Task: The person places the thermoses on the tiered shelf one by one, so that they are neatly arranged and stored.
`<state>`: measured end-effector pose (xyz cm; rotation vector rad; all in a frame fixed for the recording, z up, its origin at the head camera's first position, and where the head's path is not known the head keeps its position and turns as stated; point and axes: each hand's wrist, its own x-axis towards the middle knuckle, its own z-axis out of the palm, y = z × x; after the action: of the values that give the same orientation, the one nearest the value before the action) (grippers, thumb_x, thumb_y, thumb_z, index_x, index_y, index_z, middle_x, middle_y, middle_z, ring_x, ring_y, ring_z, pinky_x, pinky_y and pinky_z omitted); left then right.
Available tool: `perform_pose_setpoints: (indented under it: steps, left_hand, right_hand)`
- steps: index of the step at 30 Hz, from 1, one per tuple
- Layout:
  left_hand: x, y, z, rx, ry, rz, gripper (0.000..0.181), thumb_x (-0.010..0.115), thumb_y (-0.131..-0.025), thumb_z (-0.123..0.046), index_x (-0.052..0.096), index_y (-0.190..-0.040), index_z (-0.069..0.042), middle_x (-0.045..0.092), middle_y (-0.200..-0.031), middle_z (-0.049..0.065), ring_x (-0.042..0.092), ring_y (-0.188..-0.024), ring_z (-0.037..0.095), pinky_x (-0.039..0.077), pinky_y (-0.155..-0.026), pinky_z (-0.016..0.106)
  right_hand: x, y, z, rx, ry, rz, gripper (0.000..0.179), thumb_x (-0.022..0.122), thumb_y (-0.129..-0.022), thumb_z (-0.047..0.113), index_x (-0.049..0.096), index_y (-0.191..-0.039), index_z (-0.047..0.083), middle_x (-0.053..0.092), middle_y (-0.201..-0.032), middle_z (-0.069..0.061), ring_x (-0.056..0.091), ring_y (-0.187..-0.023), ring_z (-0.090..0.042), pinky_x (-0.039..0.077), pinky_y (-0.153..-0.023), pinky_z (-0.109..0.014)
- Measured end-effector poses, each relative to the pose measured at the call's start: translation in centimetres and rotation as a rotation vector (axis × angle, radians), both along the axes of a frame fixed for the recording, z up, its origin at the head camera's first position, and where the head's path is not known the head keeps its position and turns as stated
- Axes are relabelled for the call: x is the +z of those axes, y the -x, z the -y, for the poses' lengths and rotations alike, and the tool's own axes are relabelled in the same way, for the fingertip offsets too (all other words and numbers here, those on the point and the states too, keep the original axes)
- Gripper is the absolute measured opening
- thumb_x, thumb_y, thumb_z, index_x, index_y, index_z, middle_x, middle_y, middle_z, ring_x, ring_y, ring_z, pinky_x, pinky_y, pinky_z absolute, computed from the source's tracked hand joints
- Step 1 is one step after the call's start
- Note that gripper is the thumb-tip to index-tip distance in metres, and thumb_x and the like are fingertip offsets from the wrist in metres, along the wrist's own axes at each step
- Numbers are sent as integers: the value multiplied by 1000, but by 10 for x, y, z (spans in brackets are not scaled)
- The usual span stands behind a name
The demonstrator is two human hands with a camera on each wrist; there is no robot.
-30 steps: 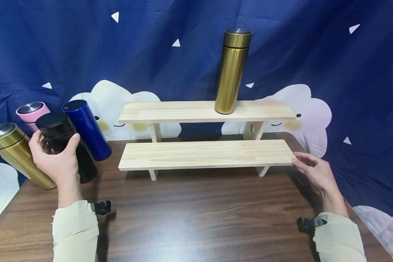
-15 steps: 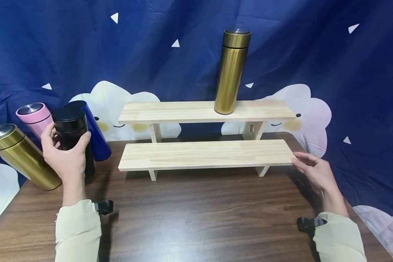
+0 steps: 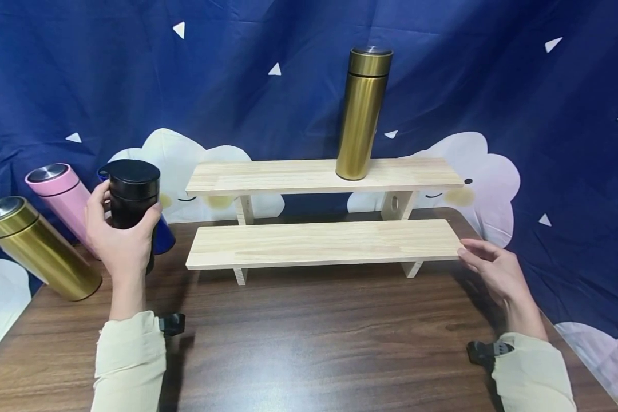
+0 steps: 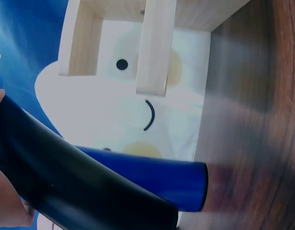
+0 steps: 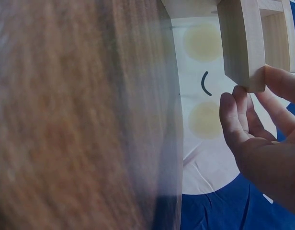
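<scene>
My left hand (image 3: 121, 246) grips a black thermos flask (image 3: 134, 197) around its upper body, thumb on the right side. In the left wrist view the black flask (image 4: 80, 167) slants across, overlapping the blue flask (image 4: 162, 182). A two-tier wooden shelf (image 3: 319, 246) stands on the table. At the right end of its lower board, my right hand (image 3: 496, 272) pinches the corner, with fingers (image 5: 284, 81) on one side of the wood and the thumb on the other. One gold flask (image 3: 363, 117) stands upright on the upper board, right of the middle.
Left of the left hand stand a pink flask (image 3: 62, 194) and another gold flask (image 3: 41, 249). A blue flask (image 3: 163, 237) is mostly hidden behind the black one. The brown wood-grain table (image 3: 309, 343) stretches in front of the shelf. Behind hangs a dark blue cloth (image 3: 211, 74) with clouds.
My left hand has carried the black flask to the right and nearer the shelf, uncovering more of the pink flask and covering the blue one. The right hand has stayed at the shelf corner.
</scene>
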<state>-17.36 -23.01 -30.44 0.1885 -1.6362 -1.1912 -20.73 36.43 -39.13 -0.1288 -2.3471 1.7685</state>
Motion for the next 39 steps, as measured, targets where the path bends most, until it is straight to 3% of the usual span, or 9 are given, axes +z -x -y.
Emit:
perform_pose_setpoints:
  steps: [9, 16, 19, 22, 25, 29, 34, 39]
  left_hand:
    - [7, 6, -19, -32, 35, -28, 65, 85, -68, -2, 64, -130, 0, 52, -104, -19, 46, -104, 2, 34, -95, 29]
    - [-8, 26, -9, -20, 105, -24, 68, 90, -64, -11, 68, -129, -9, 55, -108, -22, 47, -105, -1, 35, -92, 27]
    - [-10, 30, -9, -15, 121, -6, 68, 91, -63, -17, 69, -128, -14, 54, -106, -23, 47, -106, -1, 34, -94, 28]
    - [-8, 30, -13, -22, 143, 17, 68, 91, -63, -21, 70, -128, -18, 55, -108, -19, 47, -108, 2, 33, -95, 30]
    - [-6, 31, -17, -31, 169, 35, 68, 90, -64, -20, 70, -129, -16, 61, -113, -4, 48, -112, 10, 32, -97, 32]
    - [-2, 33, -23, -27, 182, 40, 69, 90, -64, -15, 70, -129, -12, 62, -121, 13, 49, -117, 20, 31, -99, 35]
    - [1, 33, -30, -25, 227, 42, 67, 88, -66, -18, 69, -131, -18, 61, -126, 11, 47, -120, 24, 32, -100, 36]
    - [2, 35, -37, -32, 277, -1, 66, 84, -67, -18, 69, -132, -19, 62, -125, 13, 48, -118, 29, 34, -98, 38]
  right_hand:
    - [2, 0, 0, 4, 14, 5, 17, 72, -93, 9, 71, -104, 22, 67, -85, 18, 67, -76, 3, 53, -70, -14]
    - [3, 0, 1, 3, -20, 20, 24, 72, -94, 11, 67, -117, 5, 66, -87, 18, 66, -78, 3, 54, -72, -15]
    - [3, -1, 1, 0, -50, 29, 33, 72, -94, 13, 63, -123, -3, 65, -88, 19, 66, -79, 4, 54, -73, -15]
    - [2, -1, 0, 0, -73, 30, 37, 72, -95, 14, 62, -124, -5, 65, -88, 20, 66, -79, 4, 53, -73, -15]
    - [2, -1, 0, 8, -67, 24, 38, 72, -95, 14, 62, -125, -6, 65, -88, 20, 66, -80, 4, 53, -73, -15]
    - [2, -1, -1, 12, -33, 17, 32, 73, -94, 13, 65, -121, -2, 66, -88, 19, 67, -79, 3, 54, -73, -15]
    - [2, -2, 0, 11, 25, 9, 20, 74, -92, 11, 71, -112, 11, 68, -87, 17, 67, -77, 3, 54, -71, -15]
    - [1, -2, 0, 17, 53, 0, 17, 75, -92, 10, 72, -108, 16, 69, -87, 16, 68, -77, 2, 54, -71, -15]
